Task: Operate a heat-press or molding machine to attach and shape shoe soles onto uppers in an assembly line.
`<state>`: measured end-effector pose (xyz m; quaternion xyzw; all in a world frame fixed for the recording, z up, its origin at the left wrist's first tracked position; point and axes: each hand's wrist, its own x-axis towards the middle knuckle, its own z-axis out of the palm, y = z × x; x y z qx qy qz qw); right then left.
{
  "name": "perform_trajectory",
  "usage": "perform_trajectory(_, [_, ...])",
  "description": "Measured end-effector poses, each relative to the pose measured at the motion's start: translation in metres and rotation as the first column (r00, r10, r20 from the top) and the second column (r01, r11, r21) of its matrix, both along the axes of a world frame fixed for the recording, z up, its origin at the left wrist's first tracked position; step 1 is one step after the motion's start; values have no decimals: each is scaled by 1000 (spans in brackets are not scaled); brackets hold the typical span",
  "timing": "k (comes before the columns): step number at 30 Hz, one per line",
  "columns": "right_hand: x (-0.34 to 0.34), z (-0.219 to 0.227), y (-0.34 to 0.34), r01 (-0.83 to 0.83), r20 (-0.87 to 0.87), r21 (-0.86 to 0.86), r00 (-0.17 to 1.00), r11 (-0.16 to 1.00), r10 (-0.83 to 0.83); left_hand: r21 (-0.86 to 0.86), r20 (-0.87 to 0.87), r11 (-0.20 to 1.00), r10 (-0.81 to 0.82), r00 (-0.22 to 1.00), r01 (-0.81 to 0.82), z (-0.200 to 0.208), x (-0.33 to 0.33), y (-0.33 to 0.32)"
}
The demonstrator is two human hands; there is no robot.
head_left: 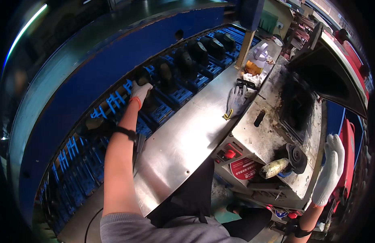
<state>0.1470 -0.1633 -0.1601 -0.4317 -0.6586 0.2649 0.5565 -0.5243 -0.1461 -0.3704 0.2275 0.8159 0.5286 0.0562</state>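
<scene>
My left hand [141, 92], in a white glove with an orange cuff, reaches into a line of blue slatted racks [183, 95]. Its fingers curl around a dark shoe-shaped piece [143, 77]; shadow hides part of the grip. More dark shoe-shaped pieces [196, 50] stand in a row farther along the racks. Off to the right, my right hand [332, 164] is raised in a white glove, fingers stretched out and holding nothing. Nearest to it are a red panel [346, 158] and a worn machine top [256, 133] bearing a black rounded part [296, 156].
A shiny metal ledge [183, 141] runs beside the racks. On it lie a grey glove [235, 100] and a bottle of amber liquid [254, 67]. A yellowish wrapped piece [274, 168] juts from the machine near a red switch [229, 154]. A blue hood wall [86, 89] borders the racks.
</scene>
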Motion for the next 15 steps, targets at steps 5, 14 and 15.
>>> perform_trajectory(5, [-26, -19, 9, -78, 63, -32, 995, 996, 80, -209, 129, 976, -32, 991, 58, -20, -24, 2])
perform_trajectory(14, [-9, -34, 17, -61, 70, -86, 995, 994, 67, -259, -451, 702, 520, 726, -663, 26, 13, -130])
perform_trajectory(15, [-8, -34, 17, -75, 60, -94, 995, 993, 80, -248, -380, 607, 655, 653, -755, 25, 1, -145])
